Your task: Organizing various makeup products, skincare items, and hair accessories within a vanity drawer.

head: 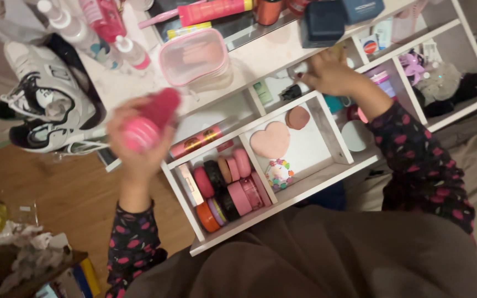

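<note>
**Pink jar lifted, other hand in the shelf**

The left hand [136,146] is closed around a round pink jar [149,124], holding it up in the air over the edge of the white shelf unit [338,149], above the wooden floor [73,193]. The jar is blurred, so its lid and exact shape are hard to read. The right hand [332,72] reaches into an upper compartment, its fingers curled among small items there; whether they pinch anything I cannot tell, since the hand covers that spot and is blurred.

As a judgement of progress: one compartment already looks sorted, packed with a row of round compacts [227,185] in pink, black and orange standing on edge. The one beside it holds only a heart-shaped puff [270,140], a round brown pad [297,117] and a small patterned tin [279,174], with room to spare. The top of the unit is crowded with bottles [97,33], a clear pink-rimmed box [194,58] and tubes, so much appears left to put away.

A pair of sneakers [45,105] sits at the left. The far compartments at the right are cut off and cluttered, their contents hard to make out. The person's dark lap hides the foot of the unit.
</note>
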